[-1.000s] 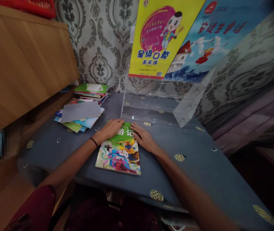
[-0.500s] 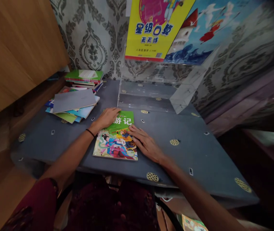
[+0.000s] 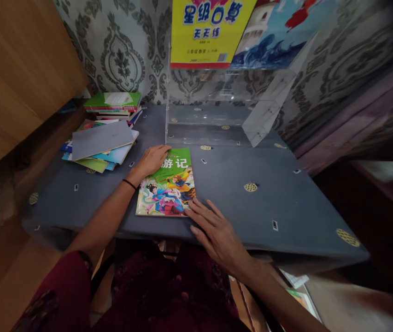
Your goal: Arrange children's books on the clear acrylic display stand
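A picture book with a green and colourful illustrated cover lies flat on the cloth-covered table in front of me. My left hand rests over its upper left part, fingers stretched toward the top edge and covering some of the title. At the lower right corner, my right hand touches the cover with its fingertips. Its fingers are stretched and the thumb is apart. Neither hand is closed around the book.
Several loose books lie fanned at the left, with a neater book stack behind them. A clear acrylic stand is at the back, holding a yellow workbook and a blue picture book. A wooden cabinet borders the left.
My right hand has slid down from the book's right edge to its lower right corner, its thumb spreading out. The left hand stays on the upper left. The camera view has shifted slightly.
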Demonstrator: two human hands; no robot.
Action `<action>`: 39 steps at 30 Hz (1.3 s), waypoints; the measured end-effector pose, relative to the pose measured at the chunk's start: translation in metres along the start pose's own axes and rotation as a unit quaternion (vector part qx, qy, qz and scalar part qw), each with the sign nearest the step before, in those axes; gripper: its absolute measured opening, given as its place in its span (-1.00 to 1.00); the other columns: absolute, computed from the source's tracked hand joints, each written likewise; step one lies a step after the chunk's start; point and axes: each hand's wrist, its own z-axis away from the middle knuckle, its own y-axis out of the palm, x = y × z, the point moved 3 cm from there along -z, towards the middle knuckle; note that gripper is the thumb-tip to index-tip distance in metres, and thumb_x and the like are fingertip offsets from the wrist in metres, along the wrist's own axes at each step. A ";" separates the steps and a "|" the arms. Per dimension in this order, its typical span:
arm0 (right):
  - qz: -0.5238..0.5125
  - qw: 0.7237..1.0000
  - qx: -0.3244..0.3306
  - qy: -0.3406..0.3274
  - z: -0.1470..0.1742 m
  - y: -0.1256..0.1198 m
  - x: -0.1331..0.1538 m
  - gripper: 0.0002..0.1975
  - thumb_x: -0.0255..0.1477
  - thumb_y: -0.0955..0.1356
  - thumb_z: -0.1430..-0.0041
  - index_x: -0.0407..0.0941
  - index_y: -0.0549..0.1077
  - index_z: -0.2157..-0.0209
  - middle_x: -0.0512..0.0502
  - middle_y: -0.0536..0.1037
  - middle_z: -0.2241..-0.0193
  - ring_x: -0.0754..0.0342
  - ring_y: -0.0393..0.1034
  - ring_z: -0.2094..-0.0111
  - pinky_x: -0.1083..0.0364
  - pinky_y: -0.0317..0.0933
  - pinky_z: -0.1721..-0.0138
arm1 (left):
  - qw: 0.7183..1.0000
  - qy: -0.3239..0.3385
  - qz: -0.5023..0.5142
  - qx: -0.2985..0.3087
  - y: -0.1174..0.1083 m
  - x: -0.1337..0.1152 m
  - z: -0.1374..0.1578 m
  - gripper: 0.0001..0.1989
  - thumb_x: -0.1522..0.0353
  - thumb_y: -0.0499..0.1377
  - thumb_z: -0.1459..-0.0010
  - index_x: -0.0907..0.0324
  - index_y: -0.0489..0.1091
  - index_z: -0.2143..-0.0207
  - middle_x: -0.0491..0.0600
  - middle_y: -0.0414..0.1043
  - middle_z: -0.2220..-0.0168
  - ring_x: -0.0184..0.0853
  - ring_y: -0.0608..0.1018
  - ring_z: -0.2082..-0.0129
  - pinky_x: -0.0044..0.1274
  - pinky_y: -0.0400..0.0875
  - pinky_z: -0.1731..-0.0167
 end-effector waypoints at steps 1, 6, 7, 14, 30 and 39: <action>0.011 1.000 -0.006 0.008 -0.003 0.003 0.006 -0.48 -0.48 0.22 -0.39 -0.04 0.22 -0.35 -0.16 0.40 -0.26 -0.09 0.23 -0.31 -0.30 0.12 -0.33 | 1.000 -0.002 0.000 0.002 0.000 0.000 0.000 -0.62 0.41 -0.03 -0.37 0.20 0.41 -0.14 0.08 0.52 -0.10 -0.20 0.52 -0.09 -0.35 0.35 -0.16; 0.028 0.999 0.009 -0.019 -0.035 0.030 0.054 -0.48 -0.45 0.27 -0.37 -0.17 0.24 -0.33 -0.27 0.43 -0.23 -0.14 0.26 -0.29 -0.28 0.04 -0.37 | 1.000 -0.001 0.007 0.005 -0.002 0.001 0.000 -0.62 0.41 -0.04 -0.38 0.20 0.41 -0.14 0.09 0.52 -0.09 -0.21 0.52 -0.09 -0.36 0.35 -0.17; 0.031 0.999 0.017 -0.033 -0.043 0.037 0.065 -0.48 -0.42 0.29 -0.37 -0.21 0.26 -0.31 -0.30 0.43 -0.22 -0.14 0.25 -0.30 -0.25 0.04 -0.37 | 1.000 -0.002 0.007 0.003 -0.002 0.001 -0.001 -0.62 0.41 -0.03 -0.37 0.20 0.41 -0.14 0.10 0.52 -0.09 -0.21 0.52 -0.09 -0.36 0.35 -0.17; 0.068 0.994 0.026 -0.084 -0.068 0.072 0.098 -0.46 -0.32 0.30 -0.39 -0.32 0.27 -0.27 -0.39 0.32 -0.29 -0.16 0.13 -0.36 -0.22 0.05 -0.37 | 1.000 0.005 0.013 0.000 -0.004 0.002 -0.003 -0.62 0.44 -0.02 -0.34 0.24 0.43 -0.12 0.12 0.52 -0.09 -0.19 0.53 -0.08 -0.35 0.34 -0.17; 0.080 0.994 -0.029 0.068 -0.002 0.036 0.051 -0.36 -0.52 0.27 -0.32 -0.25 0.08 -0.38 -0.31 0.22 -0.36 -0.15 -0.04 -0.42 -0.24 0.08 -0.37 | 1.000 0.003 0.017 -0.002 -0.007 0.001 -0.004 -0.62 0.39 -0.03 -0.35 0.20 0.43 -0.11 0.10 0.53 -0.09 -0.20 0.52 -0.08 -0.36 0.35 -0.17; 0.114 0.987 -0.073 0.083 0.007 0.039 0.043 -0.42 -0.53 0.25 -0.32 -0.22 0.18 -0.35 -0.27 0.34 -0.29 -0.19 0.09 -0.38 -0.26 0.18 -0.32 | 0.999 -0.022 -0.028 -0.015 -0.012 -0.006 -0.001 -0.65 0.39 -0.02 -0.35 0.23 0.43 -0.09 0.14 0.53 -0.06 -0.15 0.52 -0.07 -0.32 0.36 -0.14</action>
